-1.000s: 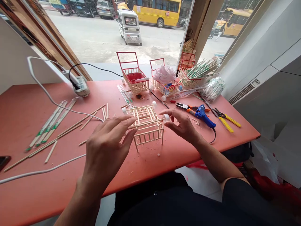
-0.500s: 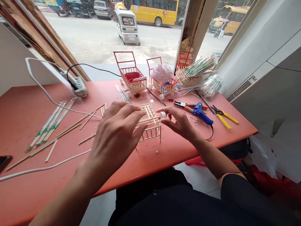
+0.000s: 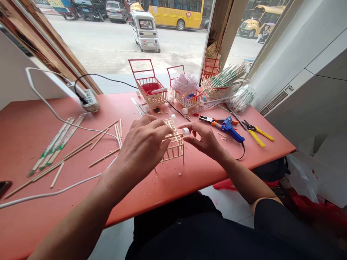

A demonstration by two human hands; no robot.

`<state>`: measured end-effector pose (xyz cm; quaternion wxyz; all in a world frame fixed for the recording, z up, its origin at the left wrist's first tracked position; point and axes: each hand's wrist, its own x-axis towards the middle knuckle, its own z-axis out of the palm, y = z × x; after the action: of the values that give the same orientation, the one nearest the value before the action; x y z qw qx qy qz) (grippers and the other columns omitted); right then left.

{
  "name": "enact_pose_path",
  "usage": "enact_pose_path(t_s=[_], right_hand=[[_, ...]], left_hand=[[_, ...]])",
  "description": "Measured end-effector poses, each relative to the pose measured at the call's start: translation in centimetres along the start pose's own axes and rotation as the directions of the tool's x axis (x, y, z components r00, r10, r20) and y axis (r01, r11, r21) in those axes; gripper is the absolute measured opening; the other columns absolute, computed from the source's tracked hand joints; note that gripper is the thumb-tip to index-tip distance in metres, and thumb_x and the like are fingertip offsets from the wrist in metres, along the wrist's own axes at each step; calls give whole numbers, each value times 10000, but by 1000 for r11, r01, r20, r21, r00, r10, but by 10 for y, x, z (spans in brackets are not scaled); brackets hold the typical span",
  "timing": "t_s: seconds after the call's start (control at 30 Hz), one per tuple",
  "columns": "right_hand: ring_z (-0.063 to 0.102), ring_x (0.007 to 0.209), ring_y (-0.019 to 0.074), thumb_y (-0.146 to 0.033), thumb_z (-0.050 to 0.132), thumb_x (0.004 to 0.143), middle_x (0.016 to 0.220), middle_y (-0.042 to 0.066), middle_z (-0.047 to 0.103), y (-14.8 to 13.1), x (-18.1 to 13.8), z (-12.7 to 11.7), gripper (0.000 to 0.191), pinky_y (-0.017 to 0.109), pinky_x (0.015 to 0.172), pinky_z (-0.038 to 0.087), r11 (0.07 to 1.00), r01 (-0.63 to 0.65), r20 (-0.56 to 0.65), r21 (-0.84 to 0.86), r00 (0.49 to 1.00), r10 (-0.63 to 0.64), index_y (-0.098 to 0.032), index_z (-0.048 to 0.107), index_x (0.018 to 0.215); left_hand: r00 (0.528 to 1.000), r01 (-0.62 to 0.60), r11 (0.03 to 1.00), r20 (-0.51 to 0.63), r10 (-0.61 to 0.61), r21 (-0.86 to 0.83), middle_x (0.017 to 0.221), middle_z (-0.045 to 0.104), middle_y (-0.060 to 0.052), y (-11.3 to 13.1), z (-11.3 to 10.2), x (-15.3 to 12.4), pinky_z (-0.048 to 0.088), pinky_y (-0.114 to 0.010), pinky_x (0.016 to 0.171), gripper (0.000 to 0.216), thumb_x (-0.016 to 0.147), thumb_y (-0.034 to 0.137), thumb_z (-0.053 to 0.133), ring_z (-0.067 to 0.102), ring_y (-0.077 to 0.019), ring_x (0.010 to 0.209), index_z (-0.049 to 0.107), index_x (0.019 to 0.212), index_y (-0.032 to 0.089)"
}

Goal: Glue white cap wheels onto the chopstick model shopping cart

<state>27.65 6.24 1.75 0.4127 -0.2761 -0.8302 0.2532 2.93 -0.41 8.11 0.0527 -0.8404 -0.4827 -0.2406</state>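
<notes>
A small basket frame of thin wooden sticks stands on the table in front of me, partly hidden by my left hand. Above it, my left hand pinches one end of a wooden stick; the grip itself is mostly behind the hand. At the stick's other end is a white round cap-like wheel, held between thumb and forefinger of my right hand. Another white wheel shows at the far corner of the frame.
Behind are finished stick carts with red handles. To the right lie a blue glue gun, orange-handled pliers and yellow-handled cutters. Loose sticks, packaged sticks and a white cable lie left.
My left hand has shifted slightly right along the stick, its thumb and fingers closing on it. My right hand keeps the wheel in nearly the same place. The whole view has shifted slightly.
</notes>
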Motion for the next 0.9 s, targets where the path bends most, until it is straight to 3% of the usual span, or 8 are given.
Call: enact_pose_path(t_s=[0.23, 0.5, 0.9], right_hand=[[671, 843, 163, -749, 629, 1123, 1093, 78, 847, -1, -1, -1, 641, 302, 776, 534, 1000, 15, 18, -3, 1000, -15, -184, 819, 1361], [678, 857, 163, -732, 625, 1132, 1120, 83, 845, 0, -1, -1, 620, 303, 791, 539, 1000, 20, 32, -4, 999, -20, -192, 813, 1372], [642, 819, 165, -807, 600, 1104, 1012, 61, 804, -1, -1, 0, 703, 301, 764, 529, 1000, -3, 23, -27, 1000, 4, -193, 824, 1364]], left_hand=[[998, -36, 999, -51, 36, -1, 1061, 864, -106, 1, 5, -2, 596, -533, 946, 261, 1048, 183, 579, 761, -385, 1122, 832, 1003, 233], [999, -17, 999, -43, 16, -27, 1080, 879, -84, 2, 2, -2, 591, -503, 950, 270, 1057, 191, 605, 766, -353, 1122, 848, 962, 257], [1000, 7, 1000, -17, -7, -8, 1090, 879, -104, 5, -3, -3, 581, -523, 965, 297, 1070, 207, 576, 776, -372, 1176, 867, 1013, 232]])
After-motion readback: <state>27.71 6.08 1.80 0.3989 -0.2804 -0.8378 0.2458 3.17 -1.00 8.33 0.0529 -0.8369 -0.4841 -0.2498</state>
